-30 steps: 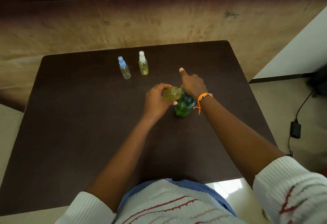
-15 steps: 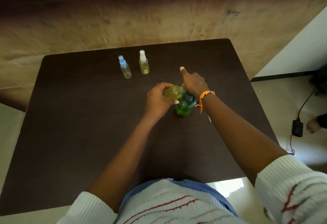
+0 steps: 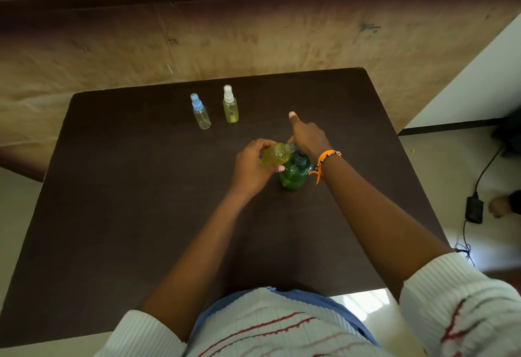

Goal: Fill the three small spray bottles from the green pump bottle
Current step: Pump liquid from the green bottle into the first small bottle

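The green pump bottle (image 3: 294, 177) stands upright near the middle of the dark table (image 3: 118, 201). My right hand (image 3: 308, 138) rests on its pump head, index finger stretched out and pointing away. My left hand (image 3: 251, 167) holds a small uncapped spray bottle (image 3: 275, 157) with yellow-green liquid, tilted so that its mouth meets the pump spout. Two capped spray bottles stand at the back: one with a blue cap (image 3: 200, 112), almost clear, and one with a white cap (image 3: 230, 105), filled with yellow-green liquid.
A brown wall and ledge (image 3: 253, 32) run behind the table. On the floor to the right lie a black power adapter with cable (image 3: 474, 210) and part of another person's hand (image 3: 500, 207). An orange bracelet (image 3: 324, 159) is on my right wrist.
Both hands and the bottles stay almost still. The camera has shifted slightly. Another person's hand has come into view on the floor at the right.
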